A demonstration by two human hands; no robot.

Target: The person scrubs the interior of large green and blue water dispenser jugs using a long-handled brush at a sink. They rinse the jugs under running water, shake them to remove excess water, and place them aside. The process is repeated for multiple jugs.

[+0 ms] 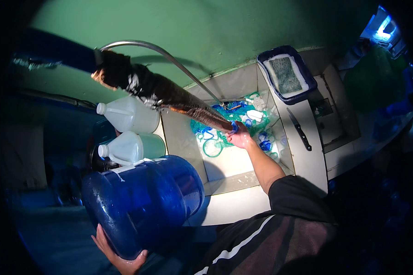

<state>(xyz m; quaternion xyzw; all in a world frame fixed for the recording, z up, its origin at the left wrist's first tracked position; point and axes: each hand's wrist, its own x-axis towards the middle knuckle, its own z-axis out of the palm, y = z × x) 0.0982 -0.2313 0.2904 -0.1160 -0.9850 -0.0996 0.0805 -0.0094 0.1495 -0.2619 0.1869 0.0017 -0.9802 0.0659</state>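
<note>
A large translucent blue water jug (142, 201) lies on its side at the left of the basin, with its base toward me. My left hand (119, 254) grips that base from below, fingers and thumb spread round its edge. Over the basin (227, 169), my right hand (240, 136) is closed beside the lower end of a dark, worn pole (179, 98). A small blue piece shows at its fingers, but what they hold is hard to make out. Green netting (199, 126) and several blue, green and white plastic rings and caps lie in the basin below.
Two whitish jugs (128, 114) with handles lie behind the blue jug. A curved metal pipe (165, 52) arches before the green wall. On the right ledge are a dark blue tub (287, 73) of foamy water and a black-handled knife (300, 130). Another recessed basin (335, 110) lies beyond.
</note>
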